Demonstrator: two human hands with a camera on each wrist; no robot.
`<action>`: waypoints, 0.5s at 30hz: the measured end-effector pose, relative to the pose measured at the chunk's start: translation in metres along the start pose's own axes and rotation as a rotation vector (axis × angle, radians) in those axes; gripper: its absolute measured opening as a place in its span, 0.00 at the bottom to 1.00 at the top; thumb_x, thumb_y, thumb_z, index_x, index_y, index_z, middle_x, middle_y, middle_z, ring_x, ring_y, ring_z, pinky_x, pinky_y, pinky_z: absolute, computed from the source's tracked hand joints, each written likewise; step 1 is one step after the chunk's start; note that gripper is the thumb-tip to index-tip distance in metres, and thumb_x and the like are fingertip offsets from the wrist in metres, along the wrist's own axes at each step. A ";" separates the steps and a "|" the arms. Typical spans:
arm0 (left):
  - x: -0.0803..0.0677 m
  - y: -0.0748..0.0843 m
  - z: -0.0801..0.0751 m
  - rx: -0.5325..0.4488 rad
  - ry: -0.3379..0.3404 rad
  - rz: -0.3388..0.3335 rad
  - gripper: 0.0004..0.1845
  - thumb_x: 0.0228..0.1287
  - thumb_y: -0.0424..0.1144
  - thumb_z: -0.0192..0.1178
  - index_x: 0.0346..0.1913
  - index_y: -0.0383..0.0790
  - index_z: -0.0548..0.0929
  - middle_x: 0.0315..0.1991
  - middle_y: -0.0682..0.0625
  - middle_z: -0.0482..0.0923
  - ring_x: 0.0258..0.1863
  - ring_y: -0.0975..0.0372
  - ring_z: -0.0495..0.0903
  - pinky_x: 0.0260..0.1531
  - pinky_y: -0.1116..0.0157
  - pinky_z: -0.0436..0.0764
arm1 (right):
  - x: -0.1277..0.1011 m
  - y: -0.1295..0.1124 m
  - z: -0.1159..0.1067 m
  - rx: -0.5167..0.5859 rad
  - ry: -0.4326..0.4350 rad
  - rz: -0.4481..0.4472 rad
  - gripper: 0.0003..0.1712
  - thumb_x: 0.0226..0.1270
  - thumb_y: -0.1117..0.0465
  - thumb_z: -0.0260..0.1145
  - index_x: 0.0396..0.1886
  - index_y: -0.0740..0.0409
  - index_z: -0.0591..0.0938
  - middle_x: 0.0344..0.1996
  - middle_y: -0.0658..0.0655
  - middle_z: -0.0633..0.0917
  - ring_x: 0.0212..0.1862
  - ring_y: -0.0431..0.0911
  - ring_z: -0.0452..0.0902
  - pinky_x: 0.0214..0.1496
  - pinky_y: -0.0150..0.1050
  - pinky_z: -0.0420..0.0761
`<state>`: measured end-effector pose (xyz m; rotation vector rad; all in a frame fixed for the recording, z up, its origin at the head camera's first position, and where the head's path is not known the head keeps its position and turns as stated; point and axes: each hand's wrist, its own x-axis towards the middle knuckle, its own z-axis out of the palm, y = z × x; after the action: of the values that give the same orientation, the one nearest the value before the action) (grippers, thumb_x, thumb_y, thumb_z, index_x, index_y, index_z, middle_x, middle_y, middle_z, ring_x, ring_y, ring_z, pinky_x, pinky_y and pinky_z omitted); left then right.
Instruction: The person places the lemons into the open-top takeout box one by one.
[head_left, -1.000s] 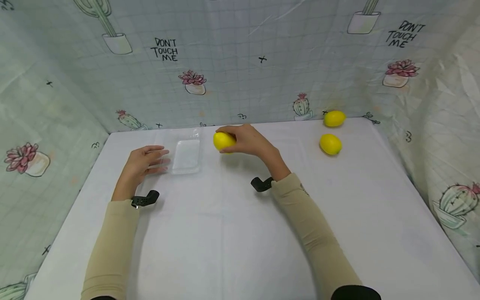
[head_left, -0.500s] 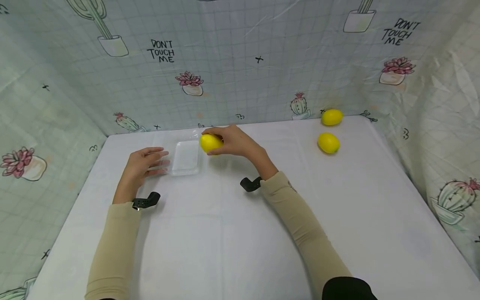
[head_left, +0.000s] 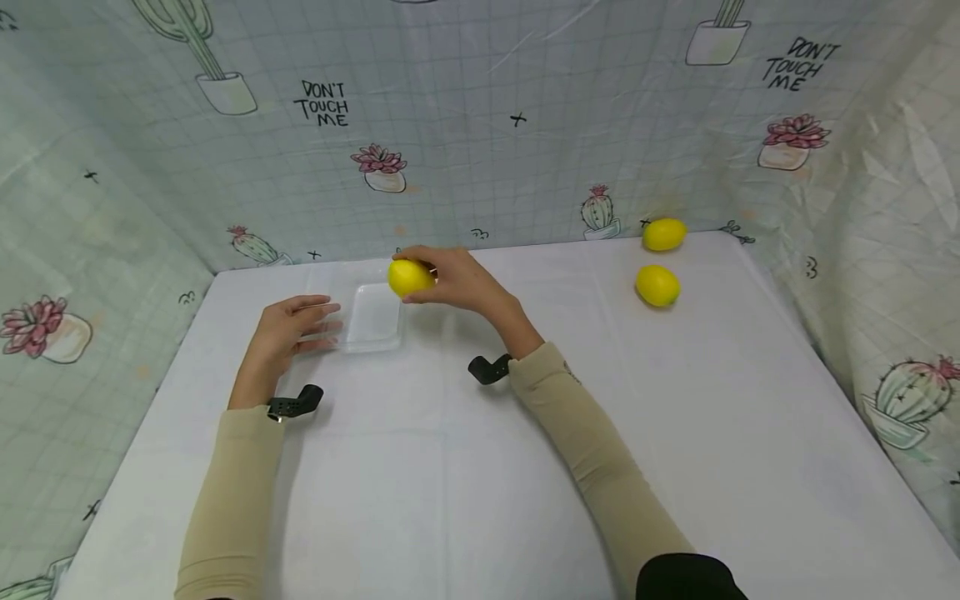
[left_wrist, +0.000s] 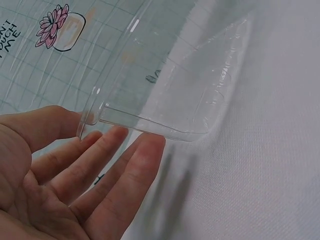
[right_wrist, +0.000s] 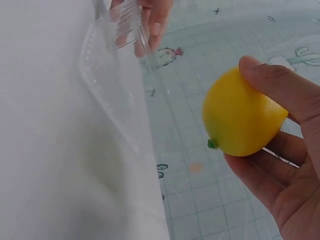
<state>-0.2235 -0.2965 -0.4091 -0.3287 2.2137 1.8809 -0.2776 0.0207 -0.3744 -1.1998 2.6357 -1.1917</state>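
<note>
My right hand (head_left: 461,282) grips a yellow lemon (head_left: 408,277) with a small green tip, held up at the right back corner of a clear plastic container (head_left: 373,317). In the right wrist view, the thumb lies on one side of the lemon (right_wrist: 245,112) and fingers on the other. My left hand (head_left: 288,332) holds the container's left side. Up close in the left wrist view, the thumb meets the rim of the container (left_wrist: 150,122), while several fingertips press against its outer wall. Two more lemons lie at the back right: one lemon (head_left: 657,286) nearer, another lemon (head_left: 664,234) behind.
A white cloth (head_left: 450,467) covers the table. Behind it and along both sides hangs a patterned curtain (head_left: 465,150) with drawn cacti and lettering. Dark wrist cameras sit on both wrists, and a dark band (head_left: 686,575) shows on the right sleeve.
My right hand has carried the lemon leftward, up to the right back corner of the container. The left hand stays at the container's side. The other two lemons have not moved.
</note>
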 end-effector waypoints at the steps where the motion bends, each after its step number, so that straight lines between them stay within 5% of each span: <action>1: -0.001 0.000 0.000 0.003 -0.001 0.001 0.32 0.75 0.43 0.61 0.75 0.33 0.67 0.70 0.39 0.71 0.55 0.56 0.85 0.43 0.62 0.89 | 0.002 -0.001 0.001 0.007 0.004 -0.003 0.36 0.63 0.48 0.77 0.68 0.51 0.77 0.60 0.52 0.83 0.55 0.44 0.78 0.61 0.37 0.81; 15: -0.008 0.008 0.007 0.030 0.009 -0.023 0.31 0.76 0.42 0.60 0.75 0.33 0.66 0.70 0.39 0.71 0.60 0.51 0.82 0.46 0.60 0.88 | 0.029 -0.006 0.006 0.030 -0.012 0.054 0.36 0.61 0.49 0.78 0.68 0.49 0.76 0.60 0.51 0.83 0.55 0.45 0.79 0.59 0.35 0.79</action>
<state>-0.2180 -0.2885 -0.3999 -0.3560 2.2319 1.8366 -0.2924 -0.0045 -0.3667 -1.1204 2.6140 -1.2075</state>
